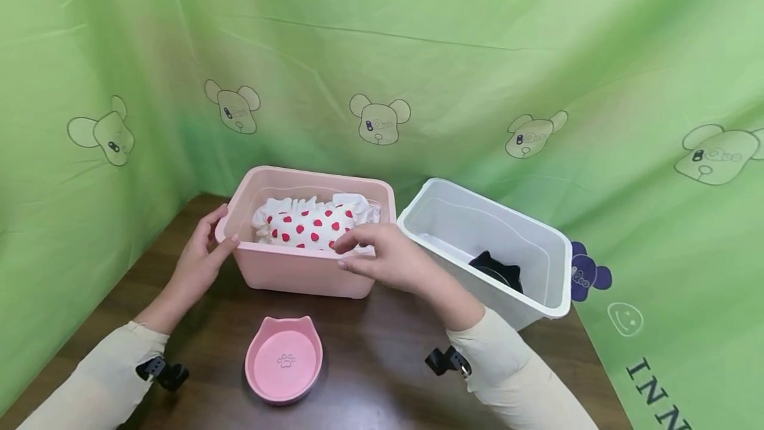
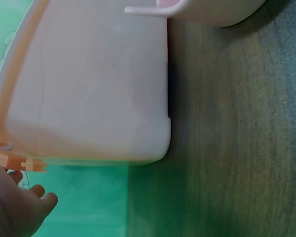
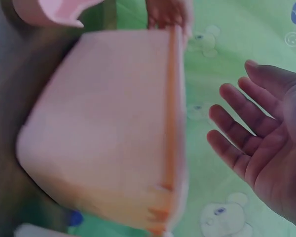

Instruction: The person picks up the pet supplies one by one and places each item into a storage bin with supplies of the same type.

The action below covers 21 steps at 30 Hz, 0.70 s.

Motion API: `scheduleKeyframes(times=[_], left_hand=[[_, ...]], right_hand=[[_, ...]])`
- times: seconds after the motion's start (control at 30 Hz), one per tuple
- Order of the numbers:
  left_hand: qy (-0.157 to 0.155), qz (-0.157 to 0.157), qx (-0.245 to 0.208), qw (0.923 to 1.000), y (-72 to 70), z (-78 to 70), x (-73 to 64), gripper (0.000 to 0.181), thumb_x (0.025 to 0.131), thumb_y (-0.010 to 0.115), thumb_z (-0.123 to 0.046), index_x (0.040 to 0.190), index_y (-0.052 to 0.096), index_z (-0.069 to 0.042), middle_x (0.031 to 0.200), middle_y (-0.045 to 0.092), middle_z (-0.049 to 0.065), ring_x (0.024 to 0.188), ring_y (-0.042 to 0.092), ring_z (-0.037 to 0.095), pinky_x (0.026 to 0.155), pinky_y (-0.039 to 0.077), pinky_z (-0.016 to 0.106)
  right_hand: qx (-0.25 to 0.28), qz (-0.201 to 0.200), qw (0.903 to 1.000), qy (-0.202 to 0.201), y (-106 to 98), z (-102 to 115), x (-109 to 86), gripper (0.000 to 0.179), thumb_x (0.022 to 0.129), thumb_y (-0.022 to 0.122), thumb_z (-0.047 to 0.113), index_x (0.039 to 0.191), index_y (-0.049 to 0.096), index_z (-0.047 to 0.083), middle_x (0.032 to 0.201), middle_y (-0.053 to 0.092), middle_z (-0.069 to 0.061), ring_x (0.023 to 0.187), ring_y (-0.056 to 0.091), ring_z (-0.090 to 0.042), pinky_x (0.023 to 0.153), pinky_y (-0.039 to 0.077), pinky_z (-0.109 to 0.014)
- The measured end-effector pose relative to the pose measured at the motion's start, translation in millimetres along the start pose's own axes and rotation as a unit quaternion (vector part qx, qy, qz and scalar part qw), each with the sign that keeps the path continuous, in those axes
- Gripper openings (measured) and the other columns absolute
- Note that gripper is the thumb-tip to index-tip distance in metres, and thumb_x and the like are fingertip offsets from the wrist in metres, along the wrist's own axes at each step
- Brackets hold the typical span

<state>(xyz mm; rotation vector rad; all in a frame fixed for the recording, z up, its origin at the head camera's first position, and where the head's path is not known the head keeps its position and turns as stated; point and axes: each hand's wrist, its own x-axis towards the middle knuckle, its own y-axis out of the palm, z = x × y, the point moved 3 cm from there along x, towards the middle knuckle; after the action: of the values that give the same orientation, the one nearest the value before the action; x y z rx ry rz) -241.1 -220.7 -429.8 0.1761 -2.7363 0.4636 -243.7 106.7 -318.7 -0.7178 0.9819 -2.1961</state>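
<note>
At the left end of a pink bin (image 1: 304, 273), my left hand (image 1: 193, 263) grips the rim near the front corner, thumb at the front edge. In the left wrist view, that hand (image 2: 15, 205) is at the bin's end lip. Inside the bin lies a white frilled cloth item (image 1: 307, 223) with red strawberry prints; its exact kind is unclear. My right hand (image 1: 390, 259) hovers over the bin's front right rim. The right wrist view shows this hand (image 3: 269, 133) with loosely spread fingers, holding nothing, apart from the bin (image 3: 103, 113).
A pink cat-eared bowl (image 1: 283, 362) with a paw print sits on the brown table (image 1: 382, 350) in front of the bin. To the right stands a white bin (image 1: 498, 214) containing a black cat-eared bowl (image 1: 498, 269). Green printed curtain (image 1: 447, 52) hangs behind and at both sides.
</note>
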Motion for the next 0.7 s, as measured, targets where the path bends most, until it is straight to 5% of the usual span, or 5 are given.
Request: scheduleKeyframes(times=[0.2,0.43,0.7], left_hand=[[0.005,0.016,0.008,0.9998,-3.1,4.6,0.4,0.064,0.103,0.061,-0.018,0.159,0.033,-0.005,0.169,0.025,0.013,0.145,0.035,0.040,0.100,0.030,-0.001],[-0.003,0.009,-0.025,0.9996,-2.7,10.0,-8.1,0.065,0.105,0.057,-0.017,0.162,0.026,-0.007,0.171,0.019,0.011,0.151,0.027,0.032,0.104,0.029,0.000],[-0.009,0.015,-0.081,0.9965,9.1,10.2,-4.6,0.063,0.107,0.052,-0.015,0.163,0.022,-0.007,0.172,0.014,0.010,0.153,0.024,0.029,0.108,0.031,0.004]], right_hand=[[-0.012,0.023,0.9992,-0.031,34,-1,-7.8,0.023,0.092,0.078,0.020,0.113,0.076,0.011,0.108,0.076,0.005,0.105,0.068,-0.008,0.097,0.053,-0.028],[0.012,0.057,0.9981,-0.023,68,-7,-10.3,0.022,0.093,0.078,0.019,0.113,0.076,0.011,0.105,0.076,0.003,0.101,0.068,-0.006,0.094,0.055,-0.022],[-0.029,0.058,0.9979,0.005,97,-24,-17.1,0.027,0.090,0.080,0.024,0.114,0.076,0.013,0.108,0.076,0.006,0.102,0.068,-0.008,0.091,0.054,-0.022]])
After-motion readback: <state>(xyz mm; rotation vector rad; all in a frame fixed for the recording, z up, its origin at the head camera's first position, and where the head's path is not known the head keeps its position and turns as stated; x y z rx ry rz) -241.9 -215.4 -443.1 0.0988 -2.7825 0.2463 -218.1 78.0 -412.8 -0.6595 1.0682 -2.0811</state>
